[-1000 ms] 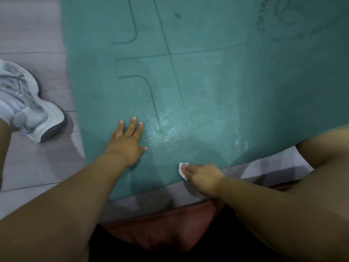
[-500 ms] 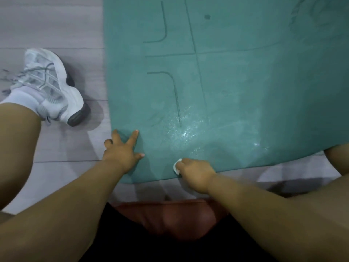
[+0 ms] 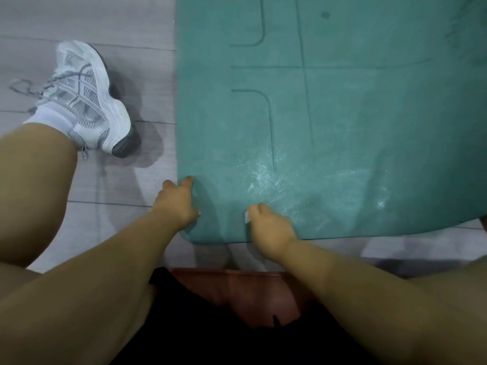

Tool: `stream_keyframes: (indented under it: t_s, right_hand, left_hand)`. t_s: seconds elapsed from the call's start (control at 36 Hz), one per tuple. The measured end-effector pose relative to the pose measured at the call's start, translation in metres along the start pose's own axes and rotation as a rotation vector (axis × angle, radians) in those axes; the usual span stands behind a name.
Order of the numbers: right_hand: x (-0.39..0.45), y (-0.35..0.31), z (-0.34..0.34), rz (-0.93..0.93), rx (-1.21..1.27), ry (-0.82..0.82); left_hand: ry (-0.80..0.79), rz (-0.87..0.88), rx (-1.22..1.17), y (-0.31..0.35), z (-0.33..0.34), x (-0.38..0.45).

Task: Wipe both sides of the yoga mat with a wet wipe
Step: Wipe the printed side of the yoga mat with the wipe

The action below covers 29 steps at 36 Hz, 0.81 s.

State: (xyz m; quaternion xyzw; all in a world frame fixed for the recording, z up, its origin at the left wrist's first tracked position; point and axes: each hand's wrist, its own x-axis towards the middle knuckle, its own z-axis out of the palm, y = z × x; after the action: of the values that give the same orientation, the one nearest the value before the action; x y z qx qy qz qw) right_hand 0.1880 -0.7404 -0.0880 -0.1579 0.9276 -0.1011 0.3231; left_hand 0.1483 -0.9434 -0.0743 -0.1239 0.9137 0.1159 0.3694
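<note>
The yoga mat point(image 3: 342, 114) lies flat on the floor point(image 3: 92, 19), its near short edge running crosswise just in front of the person and its long axis stretching away from them. The wet wipe point(image 3: 247, 216) sits on the mat close to that near edge, bunched under the right hand point(image 3: 268, 227), whose fingers are curled round it so that only a small white corner shows. From the wipe, the mat's near left corner lies off to the left, and that strip looks dry and dull; the shiny damp patch spreads to the right of the wipe and a little beyond it. So the coming stroke, I would guess, runs leftward toward the corner, and the right hand is the one placed for it.

The left hand point(image 3: 178, 200) is at that very corner, on the mat's left edge, fingers bent; whether it presses the edge down or pinches it I cannot tell. It stands in the path of a stroke to the left.

The mat is teal with thin dark guide lines. The floor is pale grey planks. Left of the mat, well apart from it, a white and grey sneaker point(image 3: 87, 98) rests on the floor.
</note>
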Motion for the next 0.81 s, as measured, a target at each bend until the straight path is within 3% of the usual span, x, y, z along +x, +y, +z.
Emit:
stream_keyframes:
  t_s: [0.08,0.14,0.31,0.39,0.47,0.58,0.67,0.72,0.81]
  right_hand:
    - [0.0,-0.015,-0.001,-0.314,-0.121,-0.098]
    - [0.01,0.001,-0.006,-0.311,-0.173,-0.068]
    - [0.039,0.076,-0.039,0.46,0.226,0.299]
    - [0.043,0.062,-0.039,0.57,0.302,0.364]
    - [0.034,0.016,-0.009,0.354,0.195,0.245]
    - [0.018,-0.036,0.024,-0.368,0.033,0.039]
    - [0.035,-0.025,0.011,-0.533,-0.053,-0.032]
    - [0.052,0.0,-0.01,-0.412,-0.055,0.158]
    - [0.074,0.053,-0.04,0.175,0.12,0.341]
  left_hand:
    - [-0.002,0.016,-0.036,-0.004,-0.001,-0.001]
    - [-0.007,0.024,-0.051,-0.006,-0.002,-0.001]
    - [0.028,0.066,-0.116,-0.016,-0.006,0.011]
    - [0.048,0.094,-0.178,-0.018,-0.008,0.017]
    - [0.092,0.124,-0.215,-0.019,-0.01,0.025]
    - [0.143,0.153,-0.219,-0.02,-0.011,0.037]
    - [0.153,0.151,-0.285,-0.021,-0.014,0.044]
    - [0.152,0.153,-0.319,-0.021,-0.015,0.047]
    - [0.182,0.173,-0.285,-0.023,-0.013,0.051]
